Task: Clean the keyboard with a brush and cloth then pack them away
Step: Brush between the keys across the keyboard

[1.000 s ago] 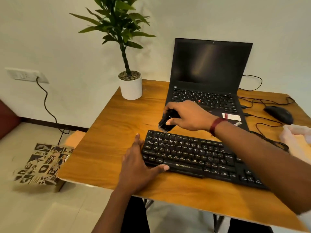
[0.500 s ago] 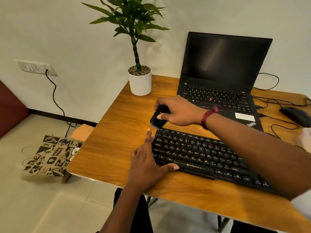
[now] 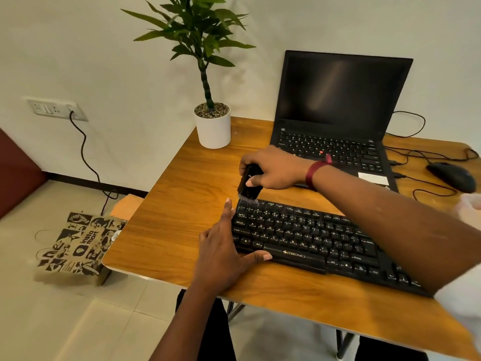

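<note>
Keyboard (image 3: 312, 243) top-left corner under brush (image 3: 248, 188) gripped by R hand (image 3: 276, 169); L hand (image 3: 223, 251) flat, unclenched, bracing its left edge, bare table (image 3: 182, 204) beside.

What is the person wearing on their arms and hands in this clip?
Both forearms are bare, with no gloves. The right hand has a dark red band at the wrist with a loose end sticking up. The left hand shows no watch, ring or band. A white sleeve edge shows at the frame's right border.

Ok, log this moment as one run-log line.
step: brushing | right hand: grips brush, bristles at keyboard top-left corner | left hand: flat, bracing keyboard's left end | cloth: not identifiable
</note>
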